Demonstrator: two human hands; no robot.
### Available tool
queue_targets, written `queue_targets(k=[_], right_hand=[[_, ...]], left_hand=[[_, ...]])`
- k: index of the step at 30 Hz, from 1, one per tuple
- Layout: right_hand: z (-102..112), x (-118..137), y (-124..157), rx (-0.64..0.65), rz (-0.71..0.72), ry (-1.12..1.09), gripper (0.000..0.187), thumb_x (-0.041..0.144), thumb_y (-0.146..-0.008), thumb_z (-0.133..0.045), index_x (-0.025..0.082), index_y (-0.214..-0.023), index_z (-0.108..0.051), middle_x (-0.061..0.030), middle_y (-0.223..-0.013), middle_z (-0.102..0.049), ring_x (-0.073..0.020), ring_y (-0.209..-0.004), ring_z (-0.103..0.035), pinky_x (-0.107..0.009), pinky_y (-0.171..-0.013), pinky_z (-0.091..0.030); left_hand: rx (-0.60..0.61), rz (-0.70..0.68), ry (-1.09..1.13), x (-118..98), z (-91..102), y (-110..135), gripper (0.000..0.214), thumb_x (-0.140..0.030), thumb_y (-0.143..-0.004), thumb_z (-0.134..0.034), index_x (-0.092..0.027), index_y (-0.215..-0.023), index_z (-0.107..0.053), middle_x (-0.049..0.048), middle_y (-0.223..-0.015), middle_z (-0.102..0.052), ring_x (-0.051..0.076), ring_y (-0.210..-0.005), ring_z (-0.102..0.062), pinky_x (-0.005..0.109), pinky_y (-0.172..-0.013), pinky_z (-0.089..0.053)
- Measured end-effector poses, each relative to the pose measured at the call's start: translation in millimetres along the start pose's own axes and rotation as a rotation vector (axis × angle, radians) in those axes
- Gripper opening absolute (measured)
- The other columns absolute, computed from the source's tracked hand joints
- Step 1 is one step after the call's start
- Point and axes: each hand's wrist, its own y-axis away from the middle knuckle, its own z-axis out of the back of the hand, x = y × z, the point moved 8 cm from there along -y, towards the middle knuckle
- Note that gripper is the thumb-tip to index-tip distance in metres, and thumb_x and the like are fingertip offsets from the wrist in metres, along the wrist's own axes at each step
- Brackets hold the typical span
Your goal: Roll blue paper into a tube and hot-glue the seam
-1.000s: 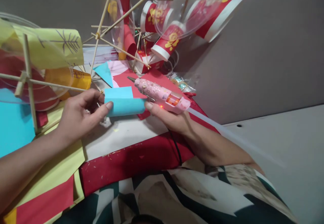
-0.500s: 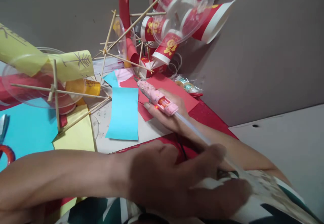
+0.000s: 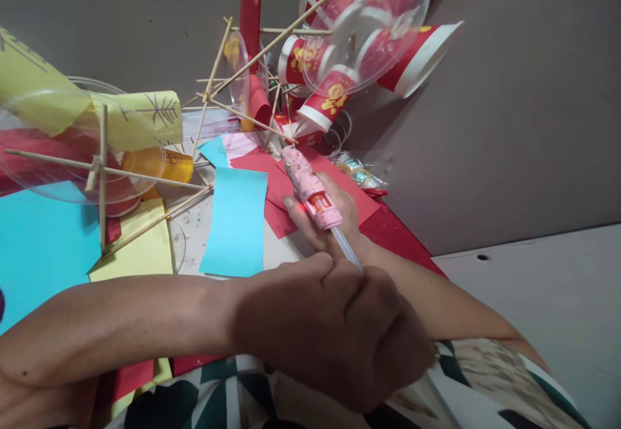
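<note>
My right hand (image 3: 323,219) grips a pink glue gun (image 3: 310,186), its nozzle pointing away toward the red paper. A clear glue stick (image 3: 347,248) sticks out of the gun's back end. My left hand (image 3: 334,332) reaches across my body and is closed in a fist around the rear part of that glue stick. A blue paper sheet (image 3: 237,222) lies flat on the table just left of the gun, touched by neither hand.
Red paper cups (image 3: 334,92) with a clear plastic plate and bamboo sticks (image 3: 228,105) are piled at the back. A stick frame with a clear dish (image 3: 63,157), yellow paper (image 3: 140,251), a larger blue sheet (image 3: 43,241) and red sheets (image 3: 291,183) cover the table.
My left hand let go of the rolled blue paper, which now lies flat, then crossed to the right and closed on the glue stick behind the gun. The gun turned more upright.
</note>
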Motion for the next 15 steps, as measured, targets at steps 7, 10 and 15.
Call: queue_targets(k=[7, 10, 15], right_hand=[[3.5, 4.4, 2.1, -0.04, 0.009, 0.039, 0.026, 0.036, -0.085, -0.064, 0.025, -0.085, -0.041, 0.003, -0.066, -0.05, -0.0136, -0.054, -0.045, -0.029, -0.053, -0.034], [5.0, 7.7, 2.7, -0.016, -0.053, 0.001, 0.024, 0.034, -0.086, -0.064, 0.025, -0.084, -0.042, 0.0034, -0.068, -0.049, -0.0127, -0.056, -0.043, -0.03, -0.055, -0.036], [2.8, 3.4, 4.6, 0.048, -0.106, -0.161, 0.022, 0.037, -0.087, -0.063, 0.025, -0.083, -0.044, 0.0043, -0.065, -0.046, -0.0132, -0.055, -0.042, -0.031, -0.054, -0.041]], left_hand=[[0.009, -0.072, 0.048, 4.5, 7.9, -1.0, 0.019, -0.015, -0.089, -0.057, -0.012, -0.082, -0.074, 0.0103, -0.073, -0.075, 0.018, -0.063, -0.066, 0.028, -0.052, -0.053], [0.029, -0.106, 0.051, 3.9, 5.5, 1.2, 0.02, -0.017, -0.092, -0.055, -0.013, -0.083, -0.073, 0.0104, -0.076, -0.074, 0.017, -0.064, -0.065, 0.028, -0.053, -0.053], [0.084, -0.128, 0.098, -1.0, -1.6, 6.0, 0.021, -0.02, -0.094, -0.055, -0.014, -0.098, -0.074, 0.0128, -0.095, -0.076, 0.018, -0.082, -0.069, 0.029, -0.068, -0.056]])
